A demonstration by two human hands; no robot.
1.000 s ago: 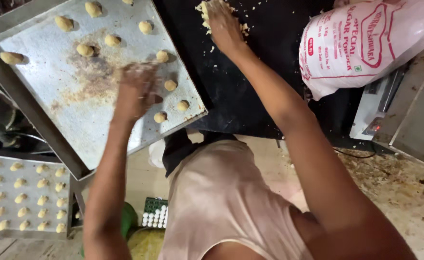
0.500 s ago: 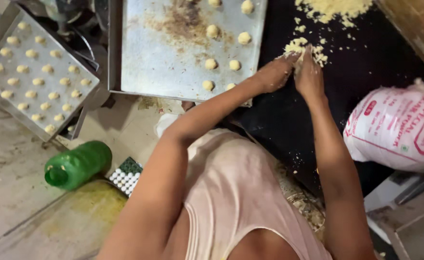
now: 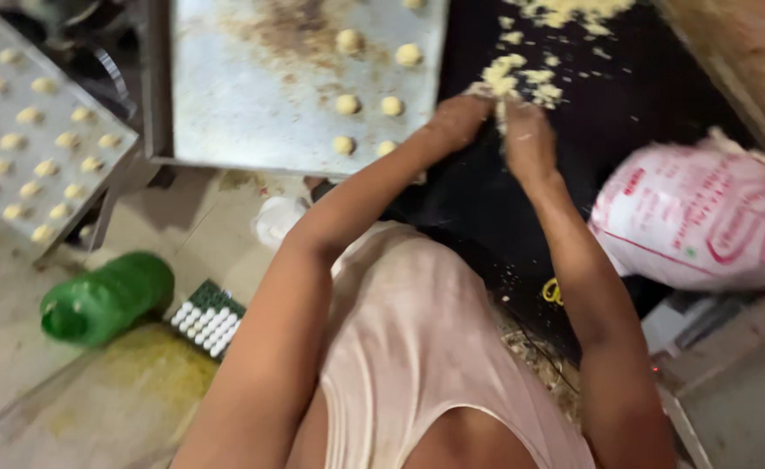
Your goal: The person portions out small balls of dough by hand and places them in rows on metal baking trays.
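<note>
At far left a tray (image 3: 44, 130) of dough balls sits above a green bottle (image 3: 105, 300) on the floor. A second tray (image 3: 261, 95), top centre, carries a few balls (image 3: 345, 104). Just right of it, on the black surface (image 3: 626, 113), the left hand (image 3: 456, 122) and right hand (image 3: 528, 143) meet at crumbly dough (image 3: 508, 78), seemingly pinching some; each grip is too blurred to tell. A white sack (image 3: 695, 221) lies right.

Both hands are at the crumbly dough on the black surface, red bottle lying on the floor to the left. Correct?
Not quite: the bottle is green, not red, as the head view shows. Left hand and right hand do meet at the crumbly dough on the black surface.
</note>
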